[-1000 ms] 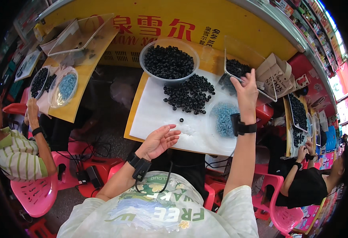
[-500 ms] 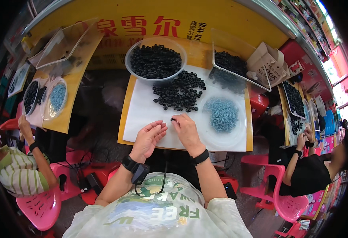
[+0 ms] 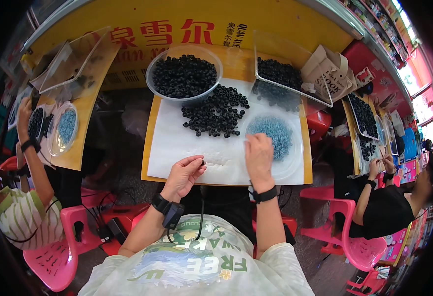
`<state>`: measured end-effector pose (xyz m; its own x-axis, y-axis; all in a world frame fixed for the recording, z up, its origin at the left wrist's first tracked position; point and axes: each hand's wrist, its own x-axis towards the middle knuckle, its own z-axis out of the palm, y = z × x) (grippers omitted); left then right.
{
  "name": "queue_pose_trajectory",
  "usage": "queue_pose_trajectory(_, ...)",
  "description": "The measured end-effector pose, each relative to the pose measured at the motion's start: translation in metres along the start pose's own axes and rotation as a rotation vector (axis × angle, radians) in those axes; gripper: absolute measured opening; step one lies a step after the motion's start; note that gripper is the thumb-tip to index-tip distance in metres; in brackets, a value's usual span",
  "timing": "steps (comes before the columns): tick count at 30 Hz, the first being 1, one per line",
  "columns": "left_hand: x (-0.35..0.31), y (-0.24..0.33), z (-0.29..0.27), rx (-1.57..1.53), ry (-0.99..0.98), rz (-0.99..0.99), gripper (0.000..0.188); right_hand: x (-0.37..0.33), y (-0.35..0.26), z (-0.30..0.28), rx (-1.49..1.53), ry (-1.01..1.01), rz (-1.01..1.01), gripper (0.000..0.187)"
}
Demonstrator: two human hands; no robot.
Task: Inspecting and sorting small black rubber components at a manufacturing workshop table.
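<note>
My left hand (image 3: pixel 183 176) pinches a small round black bead (image 3: pixel 203 163) between thumb and fingertips, just above the near part of the white sheet (image 3: pixel 169 155). My right hand (image 3: pixel 259 159) is at the left side of a shallow clear dish (image 3: pixel 295 165) and reaches over the small light-blue pieces (image 3: pixel 281 140) heaped in it. Its fingers are bent together, and whatever is between them is hidden. Beyond my hands lies a loose pile of black beads (image 3: pixel 214 113) on the sheet. A clear round tub (image 3: pixel 153 81) full of black beads stands behind that pile.
A tilted clear bin (image 3: pixel 320 98) with black beads stands at the back right beside a paper bag (image 3: pixel 331 74). A yellow panel (image 3: pixel 275 22) closes off the far side. People work at tables on the left (image 3: pixel 90 89) and right, seated on pink chairs (image 3: pixel 342 217).
My right hand has moved right, from beside my left hand to the blue pieces. The black bead shows in my left fingertips now; earlier a dark bead was in my right fingers.
</note>
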<state>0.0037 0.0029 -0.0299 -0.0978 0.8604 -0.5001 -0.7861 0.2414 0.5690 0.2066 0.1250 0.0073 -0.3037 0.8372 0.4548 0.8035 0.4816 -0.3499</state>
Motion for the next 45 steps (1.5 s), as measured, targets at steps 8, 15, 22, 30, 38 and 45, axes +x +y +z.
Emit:
queue_pose_trajectory(8,0.001,-0.001,-0.001,0.025,-0.036,0.006,0.022,0.006,0.03,-0.003,-0.246,-0.124,-0.06,0.014)
queue_pose_trajectory(15,0.001,-0.001,-0.001,0.027,-0.058,-0.01,0.023,0.006,0.037,-0.011,-0.136,-0.064,-0.03,0.017)
queue_pose_trajectory(22,0.0,0.001,-0.002,0.006,-0.093,-0.014,0.023,0.018,0.037,0.002,-0.238,-0.136,-0.104,0.014)
queue_pose_trajectory(30,-0.001,0.003,-0.006,0.009,-0.118,-0.03,0.023,0.019,0.033,0.0,-0.087,-0.135,-0.076,0.013)
queue_pose_trajectory(38,0.005,0.008,0.007,0.092,-0.233,0.019,0.022,-0.005,0.029,-0.017,0.593,-0.127,0.379,0.021)
queue_pose_trajectory(45,0.007,0.013,0.062,0.488,-0.317,0.278,0.022,-0.026,-0.002,-0.02,1.461,-0.179,0.71,0.022)
